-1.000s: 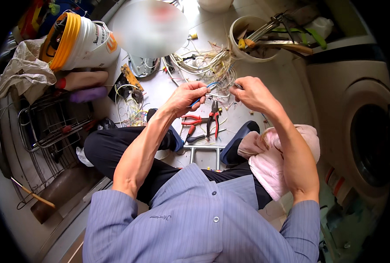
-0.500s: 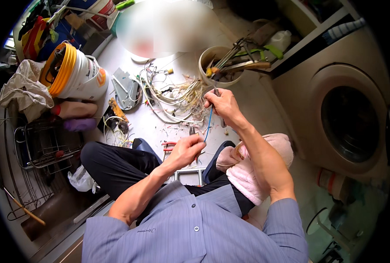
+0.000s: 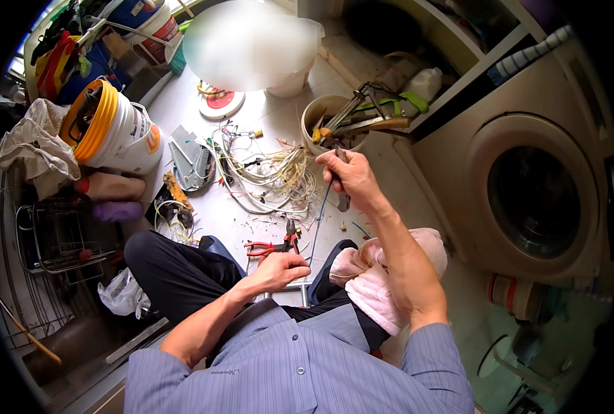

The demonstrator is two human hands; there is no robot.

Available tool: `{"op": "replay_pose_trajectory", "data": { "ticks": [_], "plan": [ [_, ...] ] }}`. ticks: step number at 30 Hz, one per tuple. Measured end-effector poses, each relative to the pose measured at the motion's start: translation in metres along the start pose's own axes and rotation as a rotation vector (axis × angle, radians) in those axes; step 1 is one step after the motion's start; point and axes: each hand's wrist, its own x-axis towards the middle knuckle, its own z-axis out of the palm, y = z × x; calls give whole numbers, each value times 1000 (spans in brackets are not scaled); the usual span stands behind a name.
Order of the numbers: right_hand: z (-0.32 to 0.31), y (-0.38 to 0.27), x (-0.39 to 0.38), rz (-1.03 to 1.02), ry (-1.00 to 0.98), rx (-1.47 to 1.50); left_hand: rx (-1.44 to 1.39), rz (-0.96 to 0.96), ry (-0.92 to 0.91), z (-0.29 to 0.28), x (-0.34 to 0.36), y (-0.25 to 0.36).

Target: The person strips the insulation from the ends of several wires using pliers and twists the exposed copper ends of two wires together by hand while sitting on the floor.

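My right hand (image 3: 351,178) is closed around a dark-handled hand tool (image 3: 344,201). Its upper end sticks out above my fingers, and its exact kind is unclear. A thin blue wire (image 3: 318,224) runs from beneath those fingers down to my left hand (image 3: 284,271), whose fingers are closed at its lower end. Just beyond my left hand lie red-handled pliers (image 3: 262,248) and a second pair of pliers (image 3: 292,236) with black and red handles. A metal frame (image 3: 300,293) between my legs is partly hidden by that hand.
Tangled cables (image 3: 279,179) cover the floor ahead, beside a grey metal casing (image 3: 192,162). A tool bucket (image 3: 311,138) stands beyond my right hand. The washing machine (image 3: 451,179) is at right; a white and yellow bucket (image 3: 131,138) is at left. A pink towel (image 3: 379,297) drapes my right knee.
My left hand has moved down toward my body, drawing the blue wire longer between both hands. The two pliers are now more exposed. The view has shifted slightly.
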Motion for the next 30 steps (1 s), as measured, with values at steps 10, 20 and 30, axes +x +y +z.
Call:
{"op": "replay_pose_trajectory", "data": {
  "ticks": [10,20,30],
  "plan": [
    [9,-19,-12,22,-316,-305,-254,205,496,-95,37,90],
    [11,11,-3,18,-549,-429,-327,251,400,-97,47,70],
    [-6,22,3,-450,-276,-1088,-35,57,501,-98,31,31]
  ]
}}
